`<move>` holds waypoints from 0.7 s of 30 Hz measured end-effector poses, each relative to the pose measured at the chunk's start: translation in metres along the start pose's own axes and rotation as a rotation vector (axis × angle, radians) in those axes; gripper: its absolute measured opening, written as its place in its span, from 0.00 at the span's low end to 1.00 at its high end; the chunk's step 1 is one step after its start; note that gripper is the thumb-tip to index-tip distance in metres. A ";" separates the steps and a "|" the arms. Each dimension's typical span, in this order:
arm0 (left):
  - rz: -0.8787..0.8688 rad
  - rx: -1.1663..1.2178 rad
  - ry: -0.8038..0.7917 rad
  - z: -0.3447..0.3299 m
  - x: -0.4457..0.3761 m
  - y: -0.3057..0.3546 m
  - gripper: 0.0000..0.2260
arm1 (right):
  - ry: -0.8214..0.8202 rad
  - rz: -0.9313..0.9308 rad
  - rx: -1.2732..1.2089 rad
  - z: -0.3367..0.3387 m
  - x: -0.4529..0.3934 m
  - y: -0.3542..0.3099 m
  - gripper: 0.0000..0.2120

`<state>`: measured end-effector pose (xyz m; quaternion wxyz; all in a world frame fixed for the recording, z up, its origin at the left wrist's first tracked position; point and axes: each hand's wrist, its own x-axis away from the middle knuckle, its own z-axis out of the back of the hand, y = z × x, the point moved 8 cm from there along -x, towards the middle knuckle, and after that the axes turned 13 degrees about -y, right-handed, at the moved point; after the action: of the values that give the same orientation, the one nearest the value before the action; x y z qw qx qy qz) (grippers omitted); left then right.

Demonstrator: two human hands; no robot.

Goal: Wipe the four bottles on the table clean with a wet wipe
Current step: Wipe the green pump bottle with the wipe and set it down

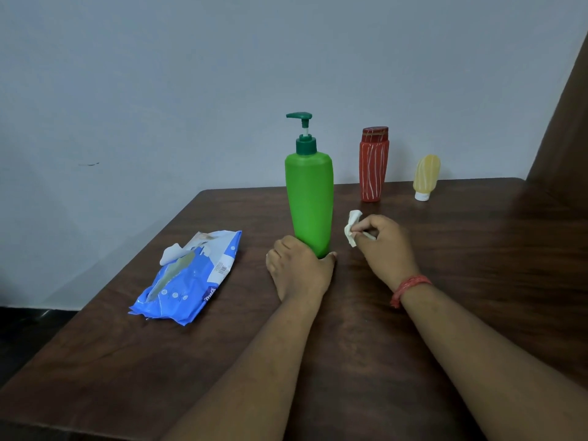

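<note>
The base of the green pump bottle (309, 198), upright at frame centre, is gripped by the left hand (297, 268). A crumpled wet wipe (352, 226) is pinched in the right hand (383, 246), just right of the bottle and apart from it. The bottle is best kept steadied low while the wipe is drawn down its sides. The red striped bottle (374, 165) and the yellow bottle (425, 176) stand at upper right on the worktop (477, 249); only three bottles are seen. On the blue wipes pack (191, 278), at left, the writing cannot be read.

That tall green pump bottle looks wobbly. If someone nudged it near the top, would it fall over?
Probably. The green bottle is tall, narrows toward its base and carries a pump on top, so a high push would likely tip it. The left hand gripping its base suggests it needs steadying. Its smooth plastic may be slippery once wiped wet.
</note>
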<state>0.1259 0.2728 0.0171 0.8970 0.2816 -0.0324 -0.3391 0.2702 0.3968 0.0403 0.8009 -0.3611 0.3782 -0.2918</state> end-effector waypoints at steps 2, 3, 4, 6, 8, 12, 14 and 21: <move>0.017 0.018 0.006 -0.002 -0.005 0.003 0.36 | -0.004 0.008 0.003 0.000 0.002 -0.001 0.06; 0.021 0.026 0.006 -0.003 -0.007 0.003 0.35 | -0.006 0.008 0.006 0.001 0.003 -0.001 0.06; 0.022 0.034 0.003 -0.004 -0.010 0.004 0.35 | -0.006 0.010 0.006 0.001 0.003 -0.001 0.06; 0.015 0.052 -0.003 -0.005 -0.018 0.005 0.35 | -0.004 0.014 0.000 0.001 0.003 -0.002 0.05; 0.009 0.066 -0.006 -0.005 -0.028 0.004 0.34 | -0.007 0.008 -0.014 0.001 0.003 -0.002 0.06; 0.020 0.061 0.006 -0.001 -0.061 -0.005 0.32 | -0.017 0.013 -0.026 -0.001 0.003 -0.002 0.06; 0.044 0.059 0.013 -0.001 -0.082 -0.012 0.32 | -0.018 0.004 -0.035 -0.002 0.002 0.000 0.06; 0.125 0.031 0.010 -0.009 -0.156 -0.020 0.34 | -0.032 0.054 -0.030 -0.014 -0.001 -0.005 0.07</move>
<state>-0.0037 0.3625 0.0196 0.9122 0.2946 -0.0507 -0.2803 0.2573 0.3894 0.0380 0.8090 -0.3672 0.3792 -0.2585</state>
